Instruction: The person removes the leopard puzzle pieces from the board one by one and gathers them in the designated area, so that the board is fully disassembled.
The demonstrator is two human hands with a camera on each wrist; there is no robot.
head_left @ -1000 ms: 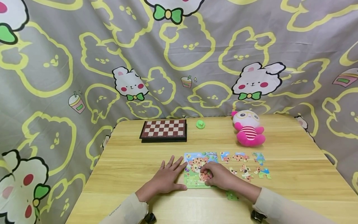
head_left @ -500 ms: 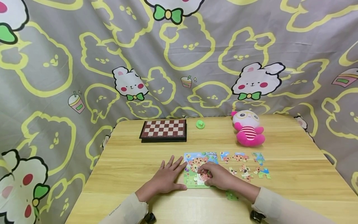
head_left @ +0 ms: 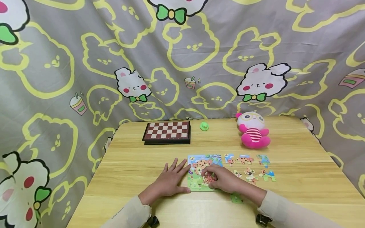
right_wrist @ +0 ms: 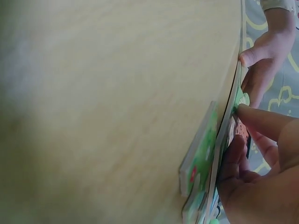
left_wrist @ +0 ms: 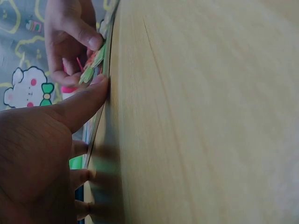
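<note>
A jigsaw board with a spotted cartoon leopard lies flat on the table. My left hand rests at its left side, fingers spread, thumb and fingertips touching the edge. Over the lower middle of the board my right hand pinches a jigsaw piece between thumb and fingers. Green and orange show on this piece, which is tilted in the left wrist view. My right fingers partly cover it and the board's right side. Whether the piece touches the board, I cannot tell.
Several loose jigsaw pieces lie right of the board, and a green piece lies below my right wrist. Farther back are a checkered board box, a small green duck toy and a pink plush toy. A patterned curtain hangs behind.
My right fingertips have shifted slightly left over the board, and the pinched jigsaw piece has changed its tilt, losing its glare. My left hand has stayed in place.
</note>
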